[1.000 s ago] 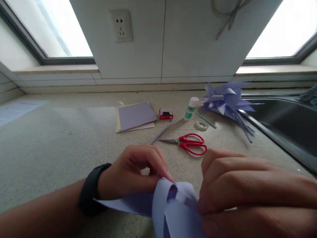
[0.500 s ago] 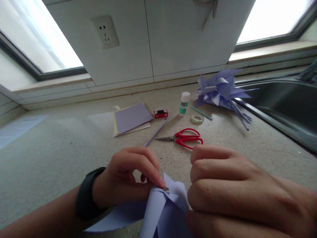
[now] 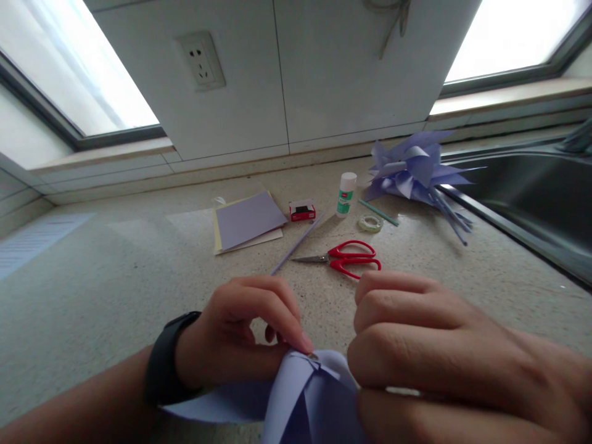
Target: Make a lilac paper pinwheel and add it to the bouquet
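Observation:
Folded lilac paper [image 3: 287, 394] with curved flaps meeting at a small metallic fastener [image 3: 314, 356] lies at the bottom middle. The thumb and index finger of my left hand [image 3: 254, 327] pinch it beside the fastener; a dark band is on that wrist. My right hand [image 3: 430, 351] is curled at the paper's right side, its fingertips hidden behind the knuckles, and the paper's edge runs in under it. Red-handled scissors [image 3: 340, 258] lie just beyond both hands, and a thin lilac stick [image 3: 296, 245] lies left of them.
Behind are stacked paper sheets [image 3: 250, 221], a small red box [image 3: 302, 211], an upright glue stick [image 3: 345, 196], a tape roll [image 3: 370, 223] and a green stick [image 3: 378, 212]. Lilac pinwheels [image 3: 409, 168] lie beside the metal sink [image 3: 522, 197]. A printed sheet [image 3: 41, 243] is far left.
The pointed flap that stood up by the fastener has come down toward the centre, beside my right hand. My left hand keeps its pinch, and the view has shifted slightly.

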Tool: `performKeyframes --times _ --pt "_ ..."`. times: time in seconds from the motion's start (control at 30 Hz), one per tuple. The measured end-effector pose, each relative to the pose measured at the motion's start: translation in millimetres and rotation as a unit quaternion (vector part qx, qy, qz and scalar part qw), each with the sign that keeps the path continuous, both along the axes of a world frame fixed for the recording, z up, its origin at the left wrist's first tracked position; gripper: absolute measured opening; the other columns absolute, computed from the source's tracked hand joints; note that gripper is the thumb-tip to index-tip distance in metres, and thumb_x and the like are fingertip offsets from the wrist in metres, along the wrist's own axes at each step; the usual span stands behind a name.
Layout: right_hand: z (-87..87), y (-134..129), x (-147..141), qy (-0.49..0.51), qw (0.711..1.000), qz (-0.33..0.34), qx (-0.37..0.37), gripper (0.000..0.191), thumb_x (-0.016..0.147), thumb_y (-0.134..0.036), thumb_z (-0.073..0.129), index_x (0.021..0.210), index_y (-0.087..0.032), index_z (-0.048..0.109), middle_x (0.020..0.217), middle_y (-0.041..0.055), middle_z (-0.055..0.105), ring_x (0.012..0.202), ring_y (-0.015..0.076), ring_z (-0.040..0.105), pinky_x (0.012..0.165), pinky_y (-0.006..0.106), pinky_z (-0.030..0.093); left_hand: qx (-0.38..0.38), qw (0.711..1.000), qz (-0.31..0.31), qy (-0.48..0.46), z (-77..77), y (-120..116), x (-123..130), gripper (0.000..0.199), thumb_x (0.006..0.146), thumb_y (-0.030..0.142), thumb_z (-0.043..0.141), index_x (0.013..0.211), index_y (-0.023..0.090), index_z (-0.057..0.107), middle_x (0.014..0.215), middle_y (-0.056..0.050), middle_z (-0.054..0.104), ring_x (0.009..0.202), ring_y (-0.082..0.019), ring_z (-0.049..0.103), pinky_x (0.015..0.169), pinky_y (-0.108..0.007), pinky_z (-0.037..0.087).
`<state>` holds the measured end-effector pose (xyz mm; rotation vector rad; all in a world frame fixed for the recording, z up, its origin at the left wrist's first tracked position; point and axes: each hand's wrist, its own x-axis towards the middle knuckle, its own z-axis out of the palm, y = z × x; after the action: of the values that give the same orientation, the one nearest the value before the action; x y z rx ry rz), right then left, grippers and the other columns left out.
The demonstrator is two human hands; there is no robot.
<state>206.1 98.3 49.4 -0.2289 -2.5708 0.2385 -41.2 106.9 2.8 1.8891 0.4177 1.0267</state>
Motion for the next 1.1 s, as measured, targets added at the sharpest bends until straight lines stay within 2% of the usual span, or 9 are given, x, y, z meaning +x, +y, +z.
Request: performKeyframes --times 0.17,0.33,0.5,0.6,0.7,0.8,0.97,1.1 --pt "0.5 -3.1 -3.2 0.019 1.0 -0.011 -0.007 0.014 0.091 -0.021 0.071 0.079 -0.022 0.065 0.069 -0.0045 0.056 0.062 0.0093 0.051 0.062 0.026 0.044 -0.004 1.0 -0.009 -0.014 -1.9 -0.8 2.6 0.005 0.082 0.018 0.079 0.087 0.018 0.076 0.073 -0.004 0.067 0.06 -0.011 0.057 0.054 -0.021 0.046" --pt "0.8 -4.6 -0.8 -0.005 1.0 0.014 0.001 0.019 0.087 -0.024 0.076 0.074 -0.019 0.064 0.067 -0.0046 0.056 0.064 0.01 0.052 0.063 0.029 0.044 0.002 1.0 -0.014 -0.008 -0.4 -1.0 2.2 0.007 0.08 0.015 0.08 0.085 0.016 0.075 0.073 -0.004 0.066 0.06 -0.01 0.057 0.054 -0.02 0.045" --pt "0.5 -4.3 -2.0 -0.001 1.0 0.015 0.012 0.021 0.088 -0.026 0.076 0.073 -0.019 0.063 0.069 -0.0038 0.057 0.067 0.0113 0.054 0.065 0.031 0.043 0.007 1.0 -0.022 0.001 -0.6 -0.5 1.0 0.008 0.081 0.012 0.078 0.087 0.017 0.075 0.075 -0.004 0.067 0.062 -0.011 0.059 0.057 -0.02 0.047" --pt "-0.3 -5.8 -4.4 0.016 1.0 0.012 0.013 0.021 0.092 -0.02 0.069 0.073 -0.019 0.061 0.072 -0.0031 0.059 0.068 0.0118 0.053 0.065 0.032 0.042 0.007 1.0 -0.025 -0.001 -2.0 0.1 1.2 0.009 0.081 0.014 0.079 0.089 0.017 0.076 0.075 -0.004 0.067 0.061 -0.011 0.058 0.055 -0.02 0.047" --pt "-1.0 -10.9 -6.4 0.029 0.999 -0.027 0.016 0.024 0.096 -0.014 0.059 0.073 -0.019 0.06 0.076 -0.0018 0.061 0.069 0.0122 0.051 0.064 0.031 0.041 0.012 1.0 -0.015 0.0 -3.1 0.8 1.6 0.009 0.08 0.014 0.079 0.088 0.018 0.076 0.074 -0.004 0.066 0.06 -0.011 0.058 0.054 -0.021 0.046" --pt "-3.2 -15.1 -8.4 0.038 0.997 -0.07 -0.012 0.027 0.098 -0.011 0.051 0.074 -0.018 0.06 0.075 -0.0006 0.06 0.068 0.0131 0.051 0.066 0.033 0.041 0.019 1.0 -0.015 0.0 -3.2 1.3 1.9 0.006 0.082 0.016 0.078 0.087 0.018 0.076 0.073 -0.004 0.066 0.06 -0.011 0.058 0.054 -0.021 0.046" --pt "-9.8 -8.9 -10.4 0.067 0.998 -0.006 0.02 0.024 0.093 -0.016 0.059 0.069 -0.018 0.057 0.07 -0.0014 0.054 0.064 0.0122 0.047 0.059 0.031 0.038 0.026 1.0 -0.012 0.007 -2.6 1.3 1.1 0.005 0.082 0.018 0.079 0.086 0.018 0.076 0.073 -0.004 0.067 0.059 -0.01 0.058 0.053 -0.02 0.046" --pt "-8.0 -6.4 -8.0 0.056 0.998 -0.009 0.02 0.02 0.09 -0.016 0.065 0.072 -0.019 0.057 0.071 -0.0028 0.056 0.065 0.012 0.049 0.058 0.03 0.039 0.025 1.0 -0.013 0.006 -2.4 1.3 0.7 0.006 0.082 0.018 0.079 0.087 0.018 0.076 0.073 -0.004 0.067 0.059 -0.011 0.058 0.053 -0.02 0.046"
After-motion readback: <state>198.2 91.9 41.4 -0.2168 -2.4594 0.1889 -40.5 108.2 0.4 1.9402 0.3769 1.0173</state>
